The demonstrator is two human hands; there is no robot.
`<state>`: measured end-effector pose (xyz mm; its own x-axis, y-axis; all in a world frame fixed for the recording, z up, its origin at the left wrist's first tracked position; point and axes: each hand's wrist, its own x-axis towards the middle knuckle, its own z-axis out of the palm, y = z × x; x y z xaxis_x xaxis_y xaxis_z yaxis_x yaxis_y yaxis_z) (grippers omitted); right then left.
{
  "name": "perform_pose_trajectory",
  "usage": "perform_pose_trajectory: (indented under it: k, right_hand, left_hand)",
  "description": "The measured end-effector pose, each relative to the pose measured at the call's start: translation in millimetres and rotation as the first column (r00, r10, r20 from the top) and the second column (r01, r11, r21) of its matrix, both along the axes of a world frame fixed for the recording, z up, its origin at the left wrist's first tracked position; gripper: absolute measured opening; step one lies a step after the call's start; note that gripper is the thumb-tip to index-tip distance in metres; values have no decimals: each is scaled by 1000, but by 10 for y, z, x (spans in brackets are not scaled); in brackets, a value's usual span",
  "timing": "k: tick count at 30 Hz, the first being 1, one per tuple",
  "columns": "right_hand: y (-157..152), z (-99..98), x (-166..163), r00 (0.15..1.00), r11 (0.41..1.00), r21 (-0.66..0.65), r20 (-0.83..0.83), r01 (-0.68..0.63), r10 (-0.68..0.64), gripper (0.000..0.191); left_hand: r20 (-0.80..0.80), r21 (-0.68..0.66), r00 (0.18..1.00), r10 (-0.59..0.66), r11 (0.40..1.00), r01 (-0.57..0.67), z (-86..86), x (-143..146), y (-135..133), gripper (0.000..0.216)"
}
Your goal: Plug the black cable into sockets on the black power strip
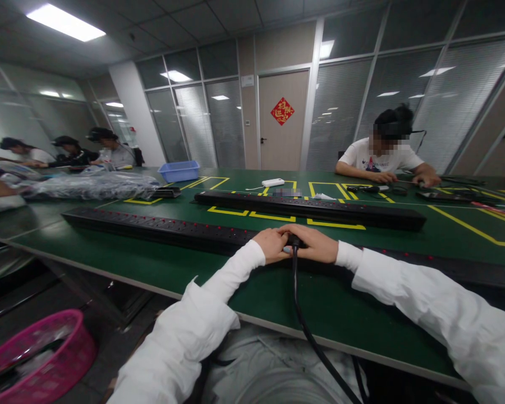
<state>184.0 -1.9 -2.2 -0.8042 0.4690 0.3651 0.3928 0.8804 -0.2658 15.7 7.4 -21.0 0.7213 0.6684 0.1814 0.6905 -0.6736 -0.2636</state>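
Meeting over a black plug (295,241) are two bare hands in white sleeves, at the front edge of a long black power strip (160,225) dotted with red along its top. The right hand (316,243) arches over the plug with its fingers bent narrowly around it. The left hand (271,246) presses in from the other side, fingertips curled beside the plug — the overlap hides whether they grip it, so I cannot tell. Nor can I tell whether the plug sits in a socket. From it a thick black cable (297,297) hangs down over the edge of the green-topped table (244,297).

The strip lies lengthwise beneath and to both sides of the hands. Just beyond it lies a second long black bar with red dots (311,209), among yellow tape outlines (336,224). Farther back are a small white box (273,182), a blue plastic basket (179,171) and, to the left, a heap of clear plastic wrapping (96,186). Across the table — well apart — a person in a white T-shirt (368,154) handles small dark items. A pink perforated plastic basket (73,365) stands low at the left.
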Motion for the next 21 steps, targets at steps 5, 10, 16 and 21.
perform_pose_trajectory:
  k: [5, 10, 16, 21]
  right_hand:
    - [11, 2, 4, 1000, 1000, -7, -6, -17, 17, 46]
    - [8, 0, 6, 1000, 1000, -6, -9, -15, 14, 46]
    - [7, -8, -1, 1000, 1000, 5, -7, 7, -7, 41]
    - [13, -10, -6, 1000, 1000, 6, -6, 2, -2, 42]
  left_hand:
    - [-4, -6, 1000, -13, 1000, 13, 3, -4, 5, 52]
    - [3, -7, 1000, -15, 1000, 15, -1, -7, 8, 53]
    - [-2, 19, 1000, -4, 1000, 4, -18, 3, 12, 43]
    - [-4, 29, 1000, -13, 1000, 13, -16, 4, 4, 42]
